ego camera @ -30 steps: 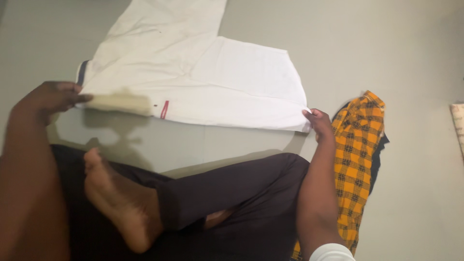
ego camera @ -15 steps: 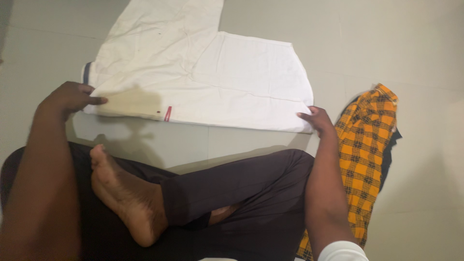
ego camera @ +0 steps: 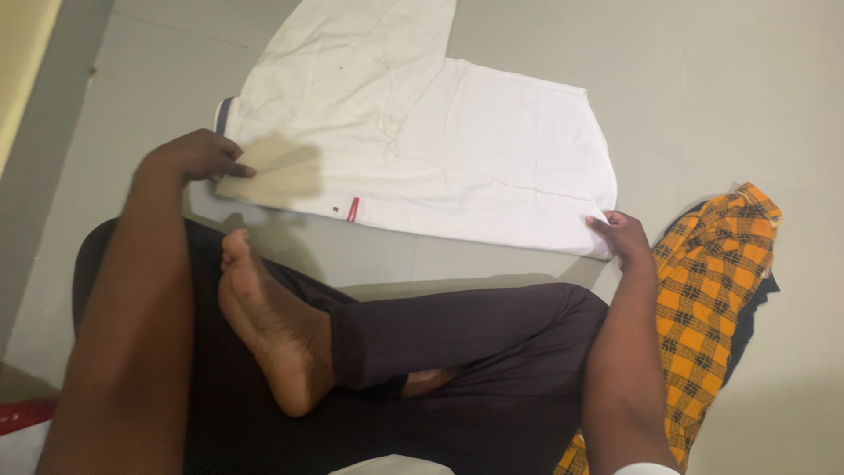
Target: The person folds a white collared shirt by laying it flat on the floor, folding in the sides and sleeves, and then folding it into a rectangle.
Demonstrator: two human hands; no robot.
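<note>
- Grey floor (ego camera: 721,97) carries the white shirt (ego camera: 457,149), lying flat ahead of my crossed legs
- Left hand (ego camera: 189,157) pinches its near-left corner – right hand (ego camera: 626,237) pinches the near-right hem
- I'd keep that edge taut and level, clear of the orange checked cloth (ego camera: 703,299) at right

Pale grey-green floor (ego camera: 721,97), faint seams; yellowish strip (ego camera: 22,62) at left edge.
</note>
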